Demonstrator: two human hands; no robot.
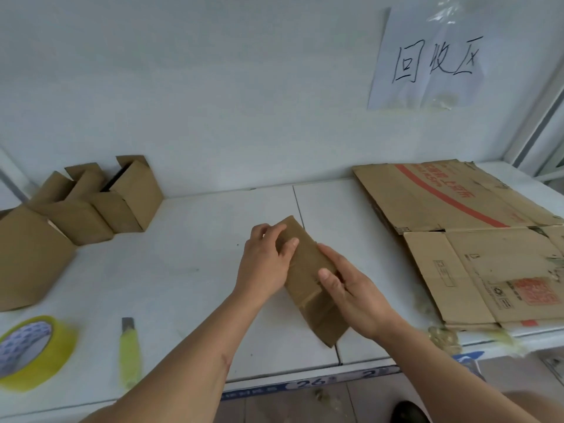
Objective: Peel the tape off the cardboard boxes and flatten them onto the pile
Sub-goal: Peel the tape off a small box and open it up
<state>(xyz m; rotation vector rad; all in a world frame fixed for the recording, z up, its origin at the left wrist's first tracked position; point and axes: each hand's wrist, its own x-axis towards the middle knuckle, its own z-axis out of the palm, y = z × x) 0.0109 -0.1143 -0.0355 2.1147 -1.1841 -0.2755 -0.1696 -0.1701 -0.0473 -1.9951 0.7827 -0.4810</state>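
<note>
Both hands, left hand point(265, 264) and right hand point(351, 293), are gripping a small cardboard box point(311, 280) mid-table; flattened cardboard pile point(476, 239) is lying right, four boxes point(91, 209) are awaiting processing left.

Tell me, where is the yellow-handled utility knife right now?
In the head view, the yellow-handled utility knife lies on the white table at lower left, between the yellow tape roll and the person's left forearm.

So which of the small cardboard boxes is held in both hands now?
The small box at the table's middle, gripped by the left hand and right hand. The other small boxes stand untouched, flaps open, at the far left.
</note>
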